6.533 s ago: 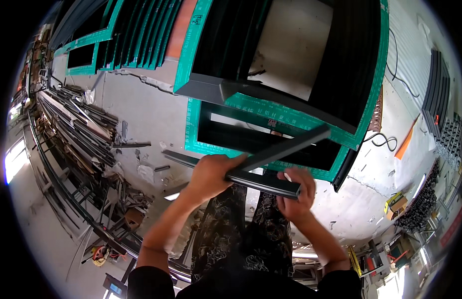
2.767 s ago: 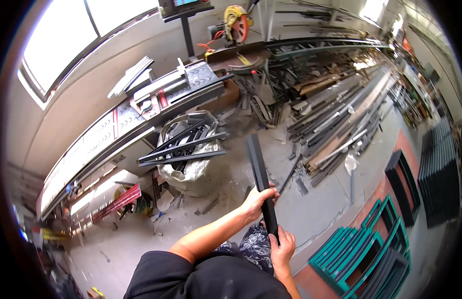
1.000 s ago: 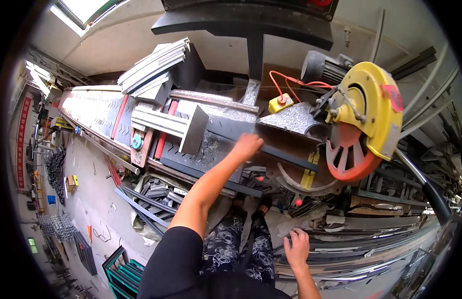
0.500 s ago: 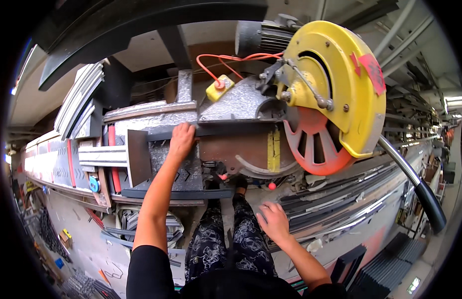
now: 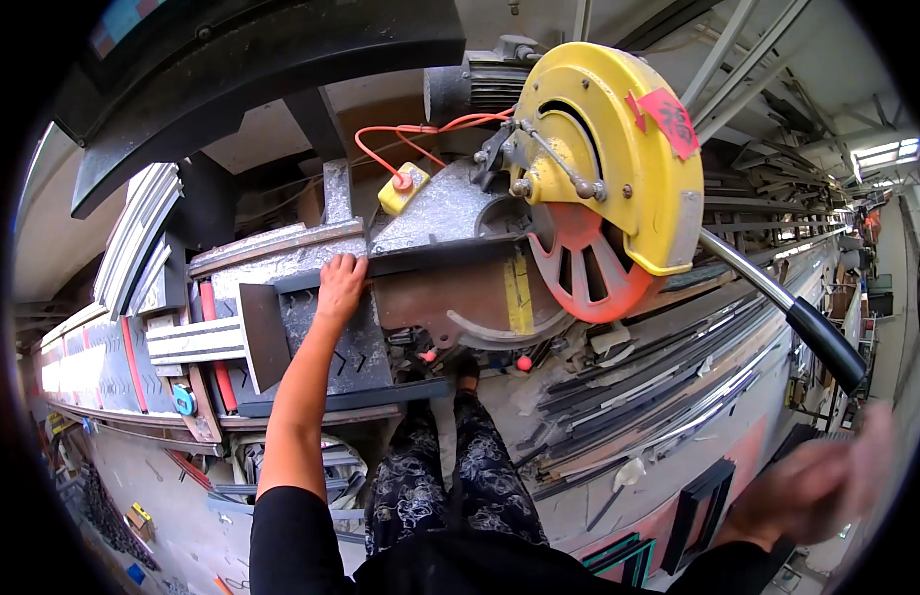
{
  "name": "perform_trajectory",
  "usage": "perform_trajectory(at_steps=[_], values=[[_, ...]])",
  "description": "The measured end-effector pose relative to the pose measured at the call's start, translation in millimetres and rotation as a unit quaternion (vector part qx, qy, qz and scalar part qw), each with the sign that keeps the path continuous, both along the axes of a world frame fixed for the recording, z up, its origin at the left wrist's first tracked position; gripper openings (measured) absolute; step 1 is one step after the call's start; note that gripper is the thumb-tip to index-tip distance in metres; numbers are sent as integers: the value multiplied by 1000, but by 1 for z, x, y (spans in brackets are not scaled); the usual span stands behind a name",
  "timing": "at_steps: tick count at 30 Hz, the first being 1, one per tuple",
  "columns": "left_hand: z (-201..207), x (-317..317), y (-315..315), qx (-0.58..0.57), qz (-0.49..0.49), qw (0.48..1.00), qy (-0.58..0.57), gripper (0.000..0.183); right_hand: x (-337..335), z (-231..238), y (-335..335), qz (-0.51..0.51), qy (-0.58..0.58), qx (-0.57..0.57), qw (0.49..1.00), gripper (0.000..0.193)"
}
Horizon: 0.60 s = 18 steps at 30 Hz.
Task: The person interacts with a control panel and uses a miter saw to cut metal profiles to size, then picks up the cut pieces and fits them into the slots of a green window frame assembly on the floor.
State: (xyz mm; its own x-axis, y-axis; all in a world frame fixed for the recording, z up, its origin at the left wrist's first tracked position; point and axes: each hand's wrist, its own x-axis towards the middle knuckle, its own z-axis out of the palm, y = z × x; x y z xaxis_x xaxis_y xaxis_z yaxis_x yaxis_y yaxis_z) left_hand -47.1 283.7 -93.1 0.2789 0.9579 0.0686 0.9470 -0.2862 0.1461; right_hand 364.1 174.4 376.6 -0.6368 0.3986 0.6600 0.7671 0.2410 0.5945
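My left hand [image 5: 341, 286] has its fingers curled over a long dark metal profile [image 5: 445, 255] lying across the saw's bed. To the right stands a cut-off saw with a yellow blade cover [image 5: 604, 149] and a red lower guard [image 5: 582, 278]. Its lever with a black handle grip [image 5: 827, 342] slants down to the right. My right hand [image 5: 827, 476], smeared by motion, is out at the lower right below that grip and apart from it. Its fingers cannot be read.
A yellow switch box [image 5: 404, 188] on an orange cable sits behind the profile. White profile pieces [image 5: 194, 342] and a blue tape measure [image 5: 184, 400] lie on the roller table at left. Long metal bars [image 5: 638, 397] are stacked at right. Dark frames [image 5: 700, 516] lie on the floor.
My right hand has swung from beside my legs out to the far right, below the lever. My left hand stays on the profile. The whole view has shifted, with the saw now further left.
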Motion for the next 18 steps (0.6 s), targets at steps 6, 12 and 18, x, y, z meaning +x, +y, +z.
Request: perform_trajectory(at_steps=[6,12,18], values=[[4,5,1,-11,1,1000,-9,37,-6,57,74,-196,207,-636,717,39],[2,5,2,-13,6,999,-29,37,-2,27,41,-187,196,-596,756,55],[2,3,-2,23,13,999,-42,32,15,-82,-60,-312,469,-630,535,66]])
